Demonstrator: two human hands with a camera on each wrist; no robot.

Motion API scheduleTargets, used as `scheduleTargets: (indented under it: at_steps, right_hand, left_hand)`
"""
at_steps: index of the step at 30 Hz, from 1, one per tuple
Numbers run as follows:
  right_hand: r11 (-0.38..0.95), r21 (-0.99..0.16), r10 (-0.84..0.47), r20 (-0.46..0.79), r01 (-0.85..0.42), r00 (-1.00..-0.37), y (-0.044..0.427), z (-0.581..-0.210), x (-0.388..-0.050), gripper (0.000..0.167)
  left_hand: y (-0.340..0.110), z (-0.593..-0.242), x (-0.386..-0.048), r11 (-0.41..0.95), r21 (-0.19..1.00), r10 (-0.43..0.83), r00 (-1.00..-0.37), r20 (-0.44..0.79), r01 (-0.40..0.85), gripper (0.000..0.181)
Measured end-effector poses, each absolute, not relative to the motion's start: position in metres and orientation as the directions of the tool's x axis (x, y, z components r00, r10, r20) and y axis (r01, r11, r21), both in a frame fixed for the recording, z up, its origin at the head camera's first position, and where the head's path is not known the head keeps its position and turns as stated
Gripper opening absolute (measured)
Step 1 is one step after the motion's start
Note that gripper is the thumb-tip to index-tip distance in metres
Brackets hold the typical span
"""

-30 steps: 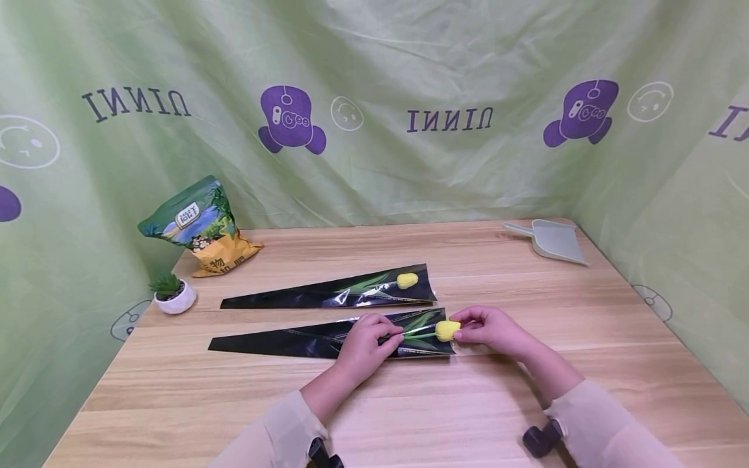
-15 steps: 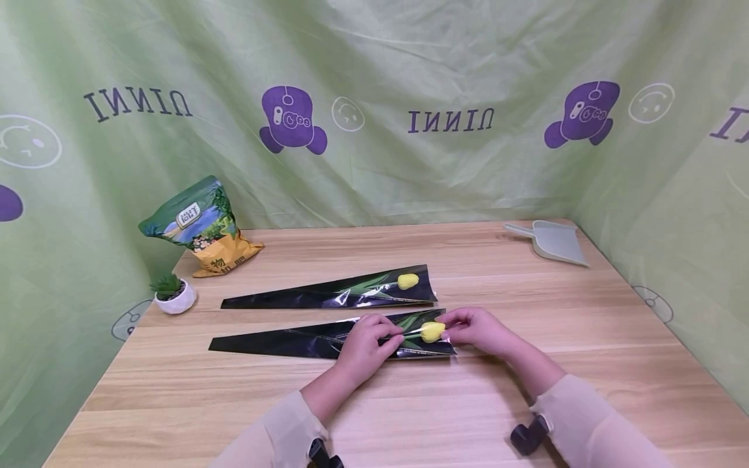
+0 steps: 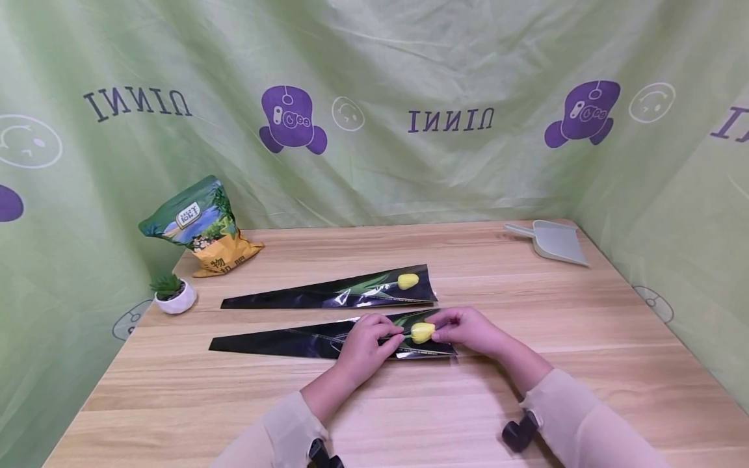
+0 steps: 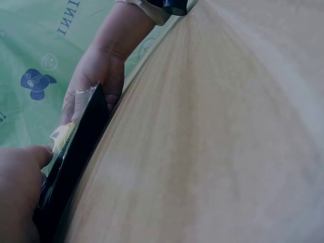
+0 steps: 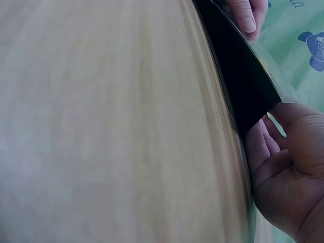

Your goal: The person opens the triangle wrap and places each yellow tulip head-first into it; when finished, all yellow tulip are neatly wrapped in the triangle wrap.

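In the head view a yellow tulip lies partly inside the nearer black flower sleeve, its bloom close to the sleeve's wide right end. My left hand rests across the sleeve's middle, its thumb and fingers pinching the film beside the stem. From the right, my right hand reaches in at the open end and holds the bloom between thumb and fingers. The right wrist view has the fingers of my right hand under the sleeve's edge; the bloom is hidden there.
Behind lies a second black sleeve with a yellow tulip in it. At the left stand a small white potted plant and a green and orange bag. A grey dustpan sits at the back right.
My right hand has moved left, bringing the yellow bloom from the sleeve's wide edge further inside, closer to my left hand. The left hand has stayed in place.
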State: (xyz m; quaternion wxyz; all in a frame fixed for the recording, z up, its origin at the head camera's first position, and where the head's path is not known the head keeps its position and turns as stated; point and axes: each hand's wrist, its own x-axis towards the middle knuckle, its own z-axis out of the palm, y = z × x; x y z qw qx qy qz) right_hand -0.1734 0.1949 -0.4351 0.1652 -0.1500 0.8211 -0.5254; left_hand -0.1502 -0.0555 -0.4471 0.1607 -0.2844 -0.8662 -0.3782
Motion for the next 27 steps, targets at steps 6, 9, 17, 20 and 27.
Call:
scheduleTargets:
  at_steps: [6, 9, 17, 20, 27]
  right_hand:
    - [0.417, -0.906, -0.415, -0.114, -0.078, -0.902, 0.190, -0.433, -0.174, 0.041]
    - [0.396, -0.916, -0.424, -0.122, -0.062, -0.897, 0.189, -0.432, -0.173, 0.041]
    - [0.373, -0.927, -0.445, -0.140, -0.041, -0.885, 0.190, -0.433, -0.173, 0.043]
    - [0.387, -0.921, -0.440, -0.144, -0.042, -0.886, 0.193, -0.432, -0.173, 0.044]
    - [0.386, -0.922, -0.416, -0.132, -0.043, -0.900, 0.204, -0.426, -0.171, 0.046]
  left_hand:
    - [-0.056, -0.448, -0.151, 0.550, 0.565, 0.369, -0.786, 0.496, 0.615, 0.012]
    - [-0.056, -0.449, -0.151, 0.547, 0.570, 0.368, -0.788, 0.494, 0.613, 0.012]
    - [-0.056, -0.448, -0.150, 0.543, 0.588, 0.366, -0.799, 0.477, 0.600, 0.013]
    - [-0.056, -0.448, -0.150, 0.544, 0.586, 0.368, -0.799, 0.476, 0.600, 0.013]
    - [-0.056, -0.448, -0.151, 0.543, 0.580, 0.370, -0.793, 0.484, 0.608, 0.013]
